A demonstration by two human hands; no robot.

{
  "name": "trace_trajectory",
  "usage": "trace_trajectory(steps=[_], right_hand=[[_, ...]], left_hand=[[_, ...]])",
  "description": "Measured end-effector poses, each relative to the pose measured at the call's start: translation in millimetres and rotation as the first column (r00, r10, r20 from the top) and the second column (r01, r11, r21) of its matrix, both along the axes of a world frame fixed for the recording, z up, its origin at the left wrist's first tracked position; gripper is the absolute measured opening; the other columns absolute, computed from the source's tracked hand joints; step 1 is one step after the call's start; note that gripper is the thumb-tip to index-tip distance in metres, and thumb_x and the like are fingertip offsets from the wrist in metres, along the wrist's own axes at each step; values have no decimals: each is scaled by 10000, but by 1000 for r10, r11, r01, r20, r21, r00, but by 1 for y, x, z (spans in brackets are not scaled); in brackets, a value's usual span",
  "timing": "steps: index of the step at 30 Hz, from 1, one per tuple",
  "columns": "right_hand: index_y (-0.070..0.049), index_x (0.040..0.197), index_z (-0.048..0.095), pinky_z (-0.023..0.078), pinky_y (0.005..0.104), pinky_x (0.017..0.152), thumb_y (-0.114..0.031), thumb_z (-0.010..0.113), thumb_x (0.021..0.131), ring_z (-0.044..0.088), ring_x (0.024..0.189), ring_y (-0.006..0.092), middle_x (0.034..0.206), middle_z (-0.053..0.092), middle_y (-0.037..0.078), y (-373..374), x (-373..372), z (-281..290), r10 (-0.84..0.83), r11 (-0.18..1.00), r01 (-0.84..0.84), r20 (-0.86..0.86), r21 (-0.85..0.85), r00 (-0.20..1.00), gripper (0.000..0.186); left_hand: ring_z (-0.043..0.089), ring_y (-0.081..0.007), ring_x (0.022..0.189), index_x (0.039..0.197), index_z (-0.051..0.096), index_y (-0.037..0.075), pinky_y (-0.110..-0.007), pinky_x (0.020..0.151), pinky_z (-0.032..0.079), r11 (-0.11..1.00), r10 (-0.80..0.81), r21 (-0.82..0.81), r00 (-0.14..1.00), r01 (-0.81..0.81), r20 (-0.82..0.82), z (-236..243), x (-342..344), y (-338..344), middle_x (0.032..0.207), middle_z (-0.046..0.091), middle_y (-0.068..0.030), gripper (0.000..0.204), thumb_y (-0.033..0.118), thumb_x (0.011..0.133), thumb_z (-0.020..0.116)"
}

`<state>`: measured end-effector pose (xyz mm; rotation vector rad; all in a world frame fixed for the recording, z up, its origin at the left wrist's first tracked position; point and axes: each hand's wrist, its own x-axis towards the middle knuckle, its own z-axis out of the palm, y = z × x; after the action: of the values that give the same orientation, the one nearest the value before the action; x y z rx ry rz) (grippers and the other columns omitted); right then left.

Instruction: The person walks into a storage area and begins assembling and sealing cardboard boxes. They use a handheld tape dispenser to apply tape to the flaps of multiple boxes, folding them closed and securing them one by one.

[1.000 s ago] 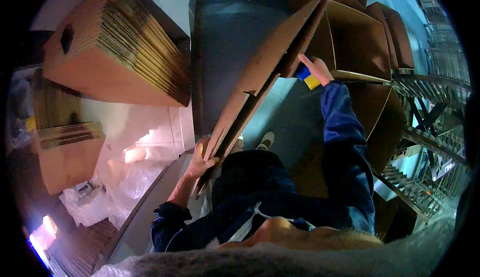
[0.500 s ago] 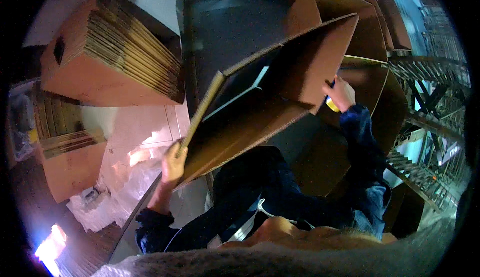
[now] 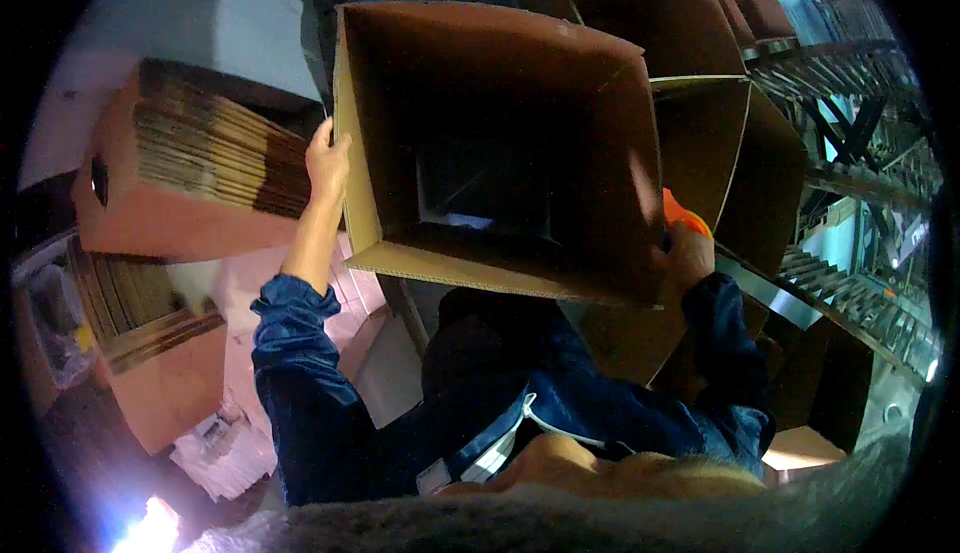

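Held up in front of me is a brown cardboard box (image 3: 495, 38), squared out, with its opening toward me. Through its dark inside I see the floor, so its far end looks at least partly unclosed. My left hand (image 3: 327, 165) grips the box's left wall near the edge. At the lower right corner, my right hand (image 3: 688, 253) is closed around what looks like an orange tape dispenser (image 3: 681, 209), mostly hidden by the fingers. The right fingertips are close against the box's right wall; whether they grip it is hard to see.
Opened cardboard boxes (image 3: 700, 143) stand close together on the right, beside metal racks (image 3: 850, 178). To the left, a large carton (image 3: 160, 218) holds flattened cardboard (image 3: 215, 148). A smaller carton (image 3: 170, 383) with cardboard sheets sits nearer, with crumpled clear plastic (image 3: 225, 458) next to it.
The box has gone from tilted and skewed to squared and upright. My left hand has risen along its left side; my right hand has moved slightly lower, the orange part of its tool now showing.
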<state>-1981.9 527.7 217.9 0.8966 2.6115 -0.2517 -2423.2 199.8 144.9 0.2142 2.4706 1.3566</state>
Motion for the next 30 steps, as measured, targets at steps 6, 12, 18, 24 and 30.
trace_trajectory(steps=[6,12,18,24,30], right_hand=[[-13,892,564,487,428,658,-409,744,685,612,740,353,793,620,176,3,8,8,3,997,-7,-49,-75,999,482],[-34,907,555,481,434,649,-497,683,724,611,729,358,775,614,183,-6,4,27,-132,979,120,-64,-165,989,515],[-39,895,550,474,446,679,-404,670,759,604,755,357,799,614,174,-15,-33,15,2,988,-35,-221,-148,975,407],[-43,878,541,466,427,713,-353,655,776,601,815,330,810,620,143,-16,-96,-69,201,951,-275,-393,-141,897,346],[-23,885,559,478,423,708,-356,646,791,614,780,341,798,632,166,-15,-136,-119,50,945,-113,-205,-307,977,356]], left_hand=[[525,-312,1109,1283,438,-4,-351,969,377,975,-185,-166,956,148,-228,-7,28,44,1206,543,-199,483,12,805,502],[344,-379,1255,1319,292,-36,-374,1075,251,959,-217,-201,973,198,-80,-23,81,19,1315,369,-255,615,-94,724,434],[271,-356,1312,1347,279,57,-488,1078,208,754,-384,-602,920,263,-79,-114,130,51,1428,259,-161,689,-36,710,525],[141,-333,1386,1442,194,156,-543,1083,153,661,-489,-708,859,250,-153,-178,153,79,1536,89,-34,721,114,811,540],[-37,-408,1387,1456,173,161,-655,1040,85,550,-422,-720,885,423,197,-145,198,127,1527,-16,-151,943,632,742,569]])
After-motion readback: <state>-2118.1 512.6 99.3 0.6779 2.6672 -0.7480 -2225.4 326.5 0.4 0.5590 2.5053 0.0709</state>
